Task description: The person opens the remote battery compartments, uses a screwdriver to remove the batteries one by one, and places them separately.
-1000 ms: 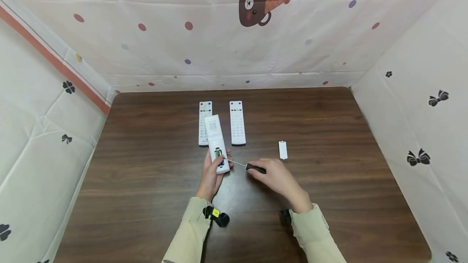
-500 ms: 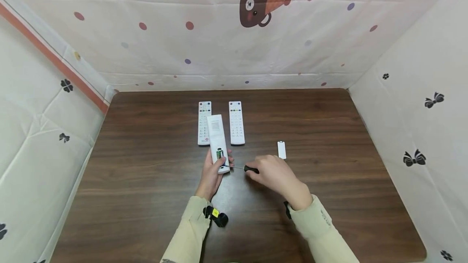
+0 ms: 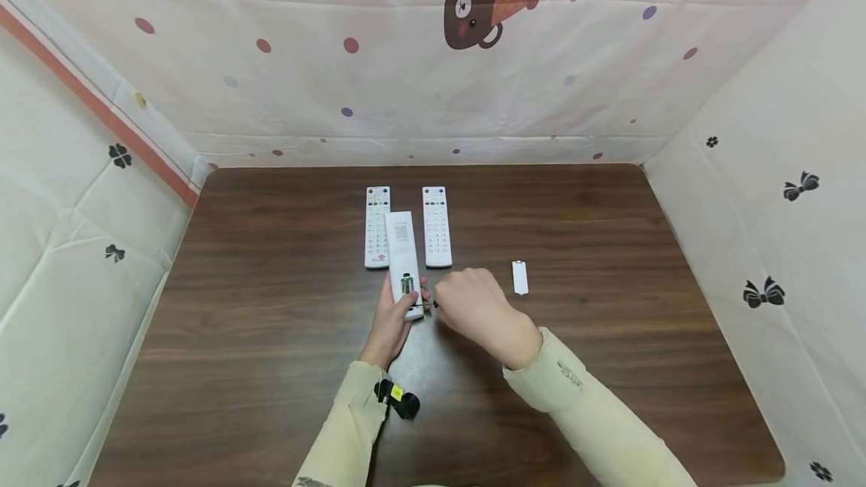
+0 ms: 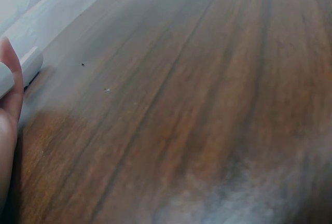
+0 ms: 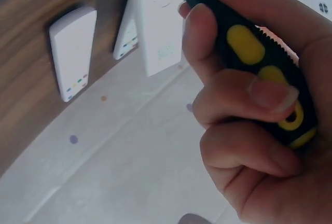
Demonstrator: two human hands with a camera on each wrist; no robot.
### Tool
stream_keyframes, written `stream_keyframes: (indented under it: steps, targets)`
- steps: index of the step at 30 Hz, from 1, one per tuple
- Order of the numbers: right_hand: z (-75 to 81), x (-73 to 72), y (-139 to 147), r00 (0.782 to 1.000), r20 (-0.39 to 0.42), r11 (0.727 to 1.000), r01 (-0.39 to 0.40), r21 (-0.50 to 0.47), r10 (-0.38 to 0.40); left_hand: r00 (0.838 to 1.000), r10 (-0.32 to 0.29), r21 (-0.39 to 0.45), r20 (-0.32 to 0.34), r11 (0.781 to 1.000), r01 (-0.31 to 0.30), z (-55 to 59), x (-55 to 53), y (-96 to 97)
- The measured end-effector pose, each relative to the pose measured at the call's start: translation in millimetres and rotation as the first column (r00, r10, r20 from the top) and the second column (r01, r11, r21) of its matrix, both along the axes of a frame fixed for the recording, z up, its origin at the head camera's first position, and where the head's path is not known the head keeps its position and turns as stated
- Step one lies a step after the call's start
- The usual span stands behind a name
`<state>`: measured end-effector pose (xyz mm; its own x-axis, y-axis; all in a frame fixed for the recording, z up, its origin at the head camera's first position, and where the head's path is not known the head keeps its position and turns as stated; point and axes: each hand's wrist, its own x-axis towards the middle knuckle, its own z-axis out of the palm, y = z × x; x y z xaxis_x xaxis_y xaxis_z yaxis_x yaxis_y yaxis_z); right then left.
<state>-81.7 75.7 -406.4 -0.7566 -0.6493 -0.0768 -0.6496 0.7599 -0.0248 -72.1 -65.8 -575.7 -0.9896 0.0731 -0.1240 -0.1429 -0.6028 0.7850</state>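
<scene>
Right wrist view shows the right hand (image 5: 249, 97) clamped around the screwdriver (image 5: 245, 45), its fingers curled over the dark and yellow handle. In the head view, the left hand (image 3: 389, 325) grips the held remote (image 3: 401, 235) at its lower end, with the thumb lying over the uncovered battery slot. One green battery (image 3: 407, 283) shows there; what lies below the thumb I cannot tell.

Most important, I judge, is how tool and slot meet: the slot is directly to the left of the right hand, and the thin shaft points there from the side. The held remote has its back upward and its long axis runs away from the person, the far end leaning slightly left, so the shaft crosses it nearly at a right angle. The left hand is nearer to the slot, because it already holds that end. Whether the tip touches anything inside is too small to see. The left thumb, just beside the tip, seems the main obstacle.

Farther out, the left remote (image 3: 376, 235) is partly covered by the held remote in this view, and the right remote (image 3: 437, 228) lies just beside, both with buttons upward. The white cover (image 3: 519, 277) rests on the table (image 3: 609, 231), to the right of these remotes and beyond the right hand.
</scene>
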Motion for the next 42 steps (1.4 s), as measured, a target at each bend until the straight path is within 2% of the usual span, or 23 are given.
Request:
stream_keyframes:
  steps: [5, 8, 12, 18, 22, 27, 34, 42]
  targets:
    - [4.3, -8.6, -5.5, 0.997, 0.054, 0.999, 0.048, -0.003, -0.048, 1.0, 0.015, 0.013, -0.021, 1.0, -0.015, 0.3, -0.9, -0.3]
    - [0.9, -8.0, -5.4, 0.994, 0.083, 0.997, 0.077, -0.019, -0.076, 0.999, 0.032, 0.044, -0.01, 0.999, -0.032, 0.0, -1.1, -0.8]
    - [-11.3, 6.0, -1.8, 0.991, 0.077, 0.991, 0.115, -0.065, -0.11, 0.999, 0.051, 0.085, -0.007, 0.995, -0.05, -0.9, -1.7, -1.9]
    - [-33.8, 29.8, 5.0, 0.989, -0.018, 0.972, 0.142, -0.185, -0.148, 0.997, 0.069, 0.091, -0.024, 0.994, -0.066, 0.2, -4.2, -3.5]
    - [-47.9, 38.4, 8.3, 0.987, -0.008, 0.961, 0.157, -0.229, -0.163, 0.997, 0.074, 0.091, -0.006, 0.993, -0.073, 0.5, -3.9, -3.2]
    - [-61.7, 47.6, 10.4, 0.975, 0.06, 0.933, 0.221, -0.283, -0.213, 0.996, 0.084, 0.09, 0.011, 0.992, -0.084, -1.0, -3.5, -2.5]
    - [-78.7, 57.5, 10.7, 0.954, 0.115, 0.877, 0.299, -0.375, -0.276, 0.994, 0.109, 0.105, 0.023, 0.988, -0.111, -2.9, -2.5, -1.2]
    - [-91.7, 62.9, 14.1, 0.953, 0.103, 0.822, 0.298, -0.485, -0.285, 0.993, 0.113, 0.101, 0.037, 0.988, -0.117, -4.9, -1.4, 1.0]
